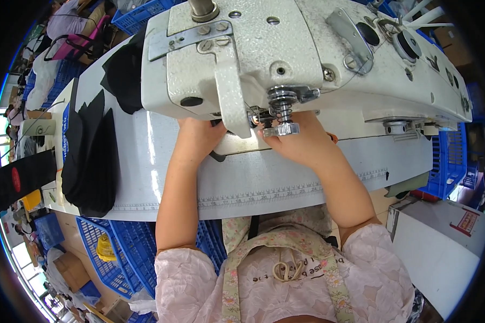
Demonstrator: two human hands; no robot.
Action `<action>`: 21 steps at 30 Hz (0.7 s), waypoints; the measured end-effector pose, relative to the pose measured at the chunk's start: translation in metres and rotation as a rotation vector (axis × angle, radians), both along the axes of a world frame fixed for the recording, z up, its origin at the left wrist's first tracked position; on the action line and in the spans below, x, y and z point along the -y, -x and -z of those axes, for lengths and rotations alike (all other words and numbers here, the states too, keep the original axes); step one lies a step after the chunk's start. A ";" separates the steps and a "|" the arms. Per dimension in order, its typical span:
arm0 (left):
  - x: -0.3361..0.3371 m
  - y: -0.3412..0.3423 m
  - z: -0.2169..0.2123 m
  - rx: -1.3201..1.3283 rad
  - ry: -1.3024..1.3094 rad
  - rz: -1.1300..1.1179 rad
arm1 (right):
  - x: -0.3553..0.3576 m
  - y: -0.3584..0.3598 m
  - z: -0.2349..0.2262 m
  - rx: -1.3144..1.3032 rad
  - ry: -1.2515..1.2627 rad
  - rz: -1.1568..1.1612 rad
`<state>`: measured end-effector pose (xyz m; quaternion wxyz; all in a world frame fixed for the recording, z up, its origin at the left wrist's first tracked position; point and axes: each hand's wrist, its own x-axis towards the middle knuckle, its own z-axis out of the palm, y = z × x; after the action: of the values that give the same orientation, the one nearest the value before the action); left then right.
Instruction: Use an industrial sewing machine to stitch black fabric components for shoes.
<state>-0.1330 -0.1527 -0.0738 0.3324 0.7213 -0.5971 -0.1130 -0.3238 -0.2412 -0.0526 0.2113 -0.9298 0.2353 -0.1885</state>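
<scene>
A white sewing machine head (242,59) stands in front of me. Beneath it my left hand (195,139) rests on the bed left of the needle area, its fingers hidden by the machine. A bit of black fabric (217,156) shows beside that hand. Right of the needle area, my right hand (302,142) is bent inward with fingers curled, partly behind the metal tension knob (282,129). A small orange piece (333,138) pokes out at its outer edge; its kind I cannot make out.
Stacked black fabric pieces (91,161) lie on the table's left, with another black piece (125,75) behind. A measuring scale (253,197) runs along the front edge of the table. Blue baskets (121,253) stand below left, and a white box (442,242) is at right.
</scene>
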 end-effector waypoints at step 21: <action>0.000 0.004 0.003 -0.103 -0.088 -0.017 | -0.004 0.000 -0.005 0.000 -0.025 0.006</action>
<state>-0.1371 -0.1523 -0.0772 0.3315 0.7335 -0.5675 -0.1734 -0.3241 -0.2371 -0.0471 0.2226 -0.9263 0.2405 -0.1862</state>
